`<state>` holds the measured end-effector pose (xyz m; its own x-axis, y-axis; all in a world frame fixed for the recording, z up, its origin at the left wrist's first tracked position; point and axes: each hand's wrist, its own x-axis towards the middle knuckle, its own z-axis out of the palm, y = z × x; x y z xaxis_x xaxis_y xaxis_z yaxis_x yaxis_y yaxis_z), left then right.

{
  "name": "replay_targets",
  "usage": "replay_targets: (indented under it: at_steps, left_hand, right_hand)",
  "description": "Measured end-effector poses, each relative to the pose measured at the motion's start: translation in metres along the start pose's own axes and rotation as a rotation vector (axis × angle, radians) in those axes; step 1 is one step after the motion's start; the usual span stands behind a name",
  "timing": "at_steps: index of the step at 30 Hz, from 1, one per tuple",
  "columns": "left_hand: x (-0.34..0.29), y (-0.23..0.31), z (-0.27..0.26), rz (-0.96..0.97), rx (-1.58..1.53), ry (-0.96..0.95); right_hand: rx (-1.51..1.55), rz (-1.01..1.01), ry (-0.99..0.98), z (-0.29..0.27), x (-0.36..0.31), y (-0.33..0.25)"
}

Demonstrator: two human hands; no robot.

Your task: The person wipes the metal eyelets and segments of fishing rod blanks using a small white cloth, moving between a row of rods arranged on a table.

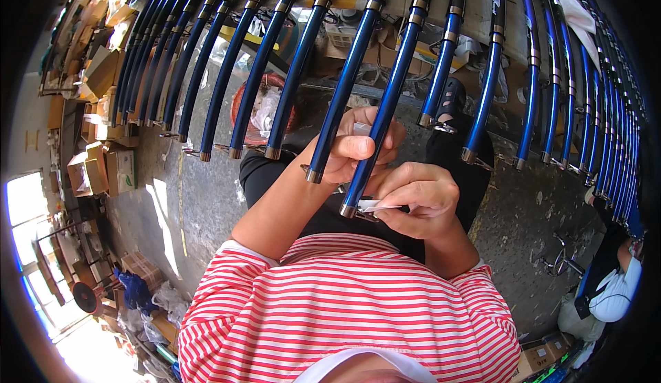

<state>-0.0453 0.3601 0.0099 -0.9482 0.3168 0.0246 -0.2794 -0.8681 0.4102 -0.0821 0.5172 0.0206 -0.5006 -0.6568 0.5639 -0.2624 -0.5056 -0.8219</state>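
Note:
A glossy blue fishing rod (392,109) slants toward me, one of a long row, with a metal-coloured end and a small wire fitting beside it. My left hand (354,150) is closed around its lower part, thumb across the front. A bit of white shows between those fingers. Close to the rod's end, my right hand (421,197) pinches a thin white slip (377,205), its edge by the metal end. Just left of the held rod hangs another blue rod (342,100), which passes in front of my left wrist.
More blue rods (241,94) line up on both sides. Below them stands a red basket (237,111) with white plastic inside. Cardboard boxes (89,173) and shelves fill the left. At the far right, another person (613,293) sits near a metal stand (561,255).

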Motion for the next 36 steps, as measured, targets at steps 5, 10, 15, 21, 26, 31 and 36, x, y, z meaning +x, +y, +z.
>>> replay_targets:
  at_steps: [5,10,15,21,26,31,36]
  left_hand:
    - [0.003,-0.003,-0.003,0.038,0.023,-0.059]
    - [0.004,0.001,0.010,0.018,0.000,-0.047]
    - [0.007,-0.002,0.005,0.055,0.075,-0.076]
    - [0.010,0.001,0.016,0.035,0.142,-0.042]
    - [0.013,-0.002,0.013,0.034,0.110,-0.047]
    - [0.021,-0.003,-0.007,0.052,-0.196,-0.012]
    - [0.053,-0.010,-0.016,0.029,-0.024,0.357]
  right_hand:
    - [-0.010,-0.007,-0.027,-0.001,0.002,-0.001]
    - [-0.027,-0.007,-0.022,0.000,0.004,-0.003]
    - [-0.048,-0.002,-0.038,0.000,0.006,-0.006]
    - [-0.130,-0.012,-0.040,0.001,0.012,-0.012]
    - [-0.211,0.007,-0.013,0.000,0.016,-0.022]
    - [-0.224,-0.053,0.171,-0.012,-0.004,-0.030]
    - [-0.275,-0.035,0.340,-0.033,-0.020,-0.036]
